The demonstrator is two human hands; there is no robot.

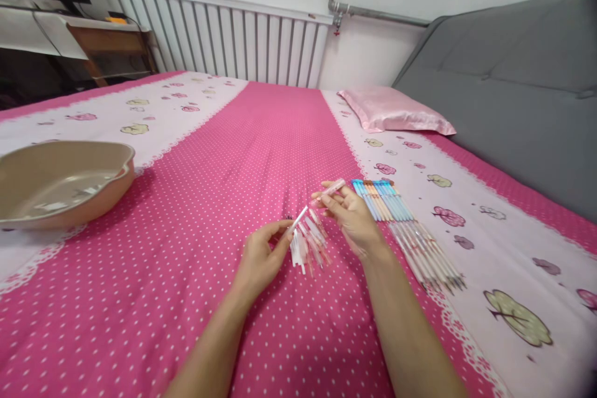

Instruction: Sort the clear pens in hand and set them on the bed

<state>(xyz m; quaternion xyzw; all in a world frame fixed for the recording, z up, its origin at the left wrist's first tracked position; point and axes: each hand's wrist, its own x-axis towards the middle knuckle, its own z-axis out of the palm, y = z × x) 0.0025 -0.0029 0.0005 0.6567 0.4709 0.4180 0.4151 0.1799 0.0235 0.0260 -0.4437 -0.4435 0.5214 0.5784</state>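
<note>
Between the thumb and fingers of my left hand is a thin white pen refill, tilted up to the right. My right hand pinches a translucent pink pen barrel, its far end pointing up and right. The two parts are close together but apart. Under and between my hands lies a loose pile of white and pink pen parts on the bedspread. Just right of my right hand, a row of blue and orange pens lies side by side, with a row of whitish pens below it.
A tan plastic basin with small pale pieces inside stands at left on the pink dotted bedspread. A pink pillow lies at the back right by the grey headboard. Behind the bed are a white radiator and a desk.
</note>
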